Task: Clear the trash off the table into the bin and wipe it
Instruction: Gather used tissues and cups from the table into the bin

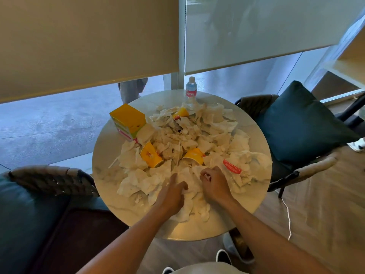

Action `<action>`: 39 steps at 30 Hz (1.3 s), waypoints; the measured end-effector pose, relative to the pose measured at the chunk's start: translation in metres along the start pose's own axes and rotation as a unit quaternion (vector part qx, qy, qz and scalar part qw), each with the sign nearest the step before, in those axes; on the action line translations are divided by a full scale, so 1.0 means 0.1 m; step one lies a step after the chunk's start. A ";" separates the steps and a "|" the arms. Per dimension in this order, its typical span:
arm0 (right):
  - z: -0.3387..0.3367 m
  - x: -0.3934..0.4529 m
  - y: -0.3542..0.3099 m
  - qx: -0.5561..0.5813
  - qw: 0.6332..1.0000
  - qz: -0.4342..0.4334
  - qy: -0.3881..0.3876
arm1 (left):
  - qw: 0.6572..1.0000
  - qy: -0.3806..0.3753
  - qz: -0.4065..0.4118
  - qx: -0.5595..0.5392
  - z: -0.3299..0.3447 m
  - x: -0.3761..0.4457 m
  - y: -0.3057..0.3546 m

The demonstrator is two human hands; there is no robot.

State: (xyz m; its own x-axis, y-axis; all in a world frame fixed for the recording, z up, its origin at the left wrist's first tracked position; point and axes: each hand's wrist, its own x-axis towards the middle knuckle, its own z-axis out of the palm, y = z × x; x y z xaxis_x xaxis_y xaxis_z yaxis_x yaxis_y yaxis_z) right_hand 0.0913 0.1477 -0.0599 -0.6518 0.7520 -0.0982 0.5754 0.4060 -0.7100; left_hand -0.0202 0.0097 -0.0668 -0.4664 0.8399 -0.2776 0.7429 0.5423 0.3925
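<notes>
**tidy_tom:** Grip first: the right hand is curled tight with a bit of white tissue pinched inside the fist, near the front of the pile. The left hand has its fingers bent down into the tissues right beside it, bunching up a wad. So both hands are holding paper, neither is loose.

**mopmaster:** ok so how far along would you say? Looks like barely started to me.

**tidy_tom:** Yeah, I'd guess it's the very first handful. The round table is covered almost edge to edge in crumpled tissues. Three yellow paper cups are lying tipped over in the mess: one left of centre, one in the middle, one at the back. There's a red packet to the right of the hands too.

**mopmaster:** and the bin? the cloth?

**tidy_tom:** Can't see a bin anywhere in the shot, nor anything to wipe with. A yellow tissue box sits at the left edge and a water bottle stands upright at the far edge; whether those count as trash I can't tell.

**mopmaster:** so basically everything's left. All the clearing, then the wiping.

**tidy_tom:** Pretty much. Only the rim of the tabletop shows bare.
</notes>
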 end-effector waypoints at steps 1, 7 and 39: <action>-0.03 -0.01 -0.07 0.021 1.000 0.006 0.002 | 1.000 0.000 -0.001 0.003 0.00 0.01 -0.01; -0.20 -0.11 -0.39 0.139 0.989 0.038 0.015 | 0.999 0.031 0.014 -0.018 0.02 0.07 -0.08; -1.47 -1.21 1.68 0.327 0.880 0.313 0.146 | 0.859 0.049 -0.043 -0.507 0.39 -0.40 1.80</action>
State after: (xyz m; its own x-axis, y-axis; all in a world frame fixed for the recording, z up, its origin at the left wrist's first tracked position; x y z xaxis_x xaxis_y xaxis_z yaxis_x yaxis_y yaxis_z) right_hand 0.3392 0.2017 -0.0649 -0.0991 0.8616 -0.4978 0.3069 -0.4494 -0.8390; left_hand 0.1505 0.0728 -0.0194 -0.5733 0.7668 -0.2887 -0.0744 0.3021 0.9504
